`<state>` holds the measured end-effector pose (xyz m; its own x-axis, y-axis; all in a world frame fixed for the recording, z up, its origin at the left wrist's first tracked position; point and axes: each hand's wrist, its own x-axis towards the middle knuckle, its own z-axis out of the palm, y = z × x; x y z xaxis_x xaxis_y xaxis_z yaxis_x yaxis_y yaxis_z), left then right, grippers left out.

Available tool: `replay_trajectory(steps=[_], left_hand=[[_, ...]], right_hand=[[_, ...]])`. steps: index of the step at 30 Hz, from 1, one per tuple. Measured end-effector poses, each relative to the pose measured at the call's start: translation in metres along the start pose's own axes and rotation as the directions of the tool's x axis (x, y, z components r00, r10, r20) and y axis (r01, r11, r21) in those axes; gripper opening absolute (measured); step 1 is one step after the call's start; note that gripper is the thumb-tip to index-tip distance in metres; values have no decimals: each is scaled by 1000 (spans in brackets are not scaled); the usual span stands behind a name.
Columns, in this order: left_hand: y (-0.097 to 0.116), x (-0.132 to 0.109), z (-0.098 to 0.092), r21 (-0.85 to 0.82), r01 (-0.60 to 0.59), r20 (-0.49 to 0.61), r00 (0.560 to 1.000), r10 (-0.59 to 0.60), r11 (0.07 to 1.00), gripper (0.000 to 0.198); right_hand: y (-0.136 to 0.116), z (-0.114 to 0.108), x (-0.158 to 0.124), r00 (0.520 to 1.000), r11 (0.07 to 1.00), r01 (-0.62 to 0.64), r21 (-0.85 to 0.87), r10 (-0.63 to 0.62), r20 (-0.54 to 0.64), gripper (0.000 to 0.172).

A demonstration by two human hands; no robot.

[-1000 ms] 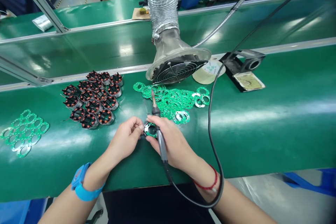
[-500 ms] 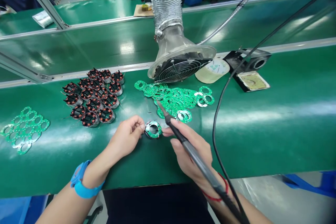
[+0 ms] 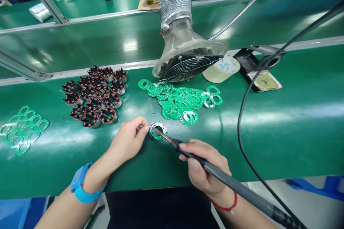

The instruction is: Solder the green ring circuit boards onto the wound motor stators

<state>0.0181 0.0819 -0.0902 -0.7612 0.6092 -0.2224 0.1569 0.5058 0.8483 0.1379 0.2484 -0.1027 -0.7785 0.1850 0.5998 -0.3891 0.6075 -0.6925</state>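
Board (image 3: 155, 136) lies on the near side of the pile (image 3: 182, 102), my left hand (image 3: 130, 136) curled at its edge, grip unclear, my right hand (image 3: 204, 179) wrapped firmly around the iron (image 3: 229, 181).

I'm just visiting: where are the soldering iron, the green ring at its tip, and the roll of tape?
Soldering iron (image 3: 228, 180): head view, on its grey handle.
Green ring (image 3: 156, 137): head view, on its lower rim.
Roll of tape (image 3: 226, 66): head view, on its printed face.

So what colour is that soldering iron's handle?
The handle is dark grey, turning black at the front, as the head view shows.
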Motion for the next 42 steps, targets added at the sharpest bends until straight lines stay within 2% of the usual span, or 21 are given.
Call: replay_trajectory(steps=[7,9,12,14,16,19,21,25,28,31,33,37,42], left_hand=[[3,1,-2,57,-28,12,1000,27,998,15],[2,2,-3,69,-35,17,999,34,997,15],[2,2,-4,78,-42,26,999,40,996,15],[2,2,-5,84,-45,31,999,42,995,15],[2,2,-5,94,-51,32,998,49,994,15],[3,3,-5,103,-61,36,998,57,993,15],[3,4,-5,101,-70,46,997,65,992,15],[1,4,-9,82,-80,78,994,74,993,15],[-1,0,-12,42,-80,105,992,75,996,6],[-3,-6,-4,87,-178,127,978,166,980,39],[-4,-9,8,159,-233,82,971,222,959,47],[-8,-9,30,219,-236,-81,963,258,947,40],[-11,-1,29,174,-284,-66,952,299,943,34]], right_hand=[[2,1,-4,1000,999,19,36,-19,5,18],[3,3,-5,1000,998,-14,59,16,-27,22],[5,8,-2,991,990,-106,92,113,-67,38],[6,12,3,982,981,-187,43,188,-16,42],[8,16,9,966,971,-230,-61,236,103,43],[10,21,13,925,963,-220,-157,257,280,49],[11,23,12,909,962,-232,-145,268,319,51],[14,26,8,901,948,-305,-93,319,294,53],[15,27,6,904,945,-315,-82,326,277,53],[16,30,3,921,949,-302,-93,316,227,51],[15,33,1,937,950,-289,-115,305,167,48],[12,35,-2,954,950,-264,-165,282,99,39],[10,37,-4,962,953,-238,-190,258,91,36]])
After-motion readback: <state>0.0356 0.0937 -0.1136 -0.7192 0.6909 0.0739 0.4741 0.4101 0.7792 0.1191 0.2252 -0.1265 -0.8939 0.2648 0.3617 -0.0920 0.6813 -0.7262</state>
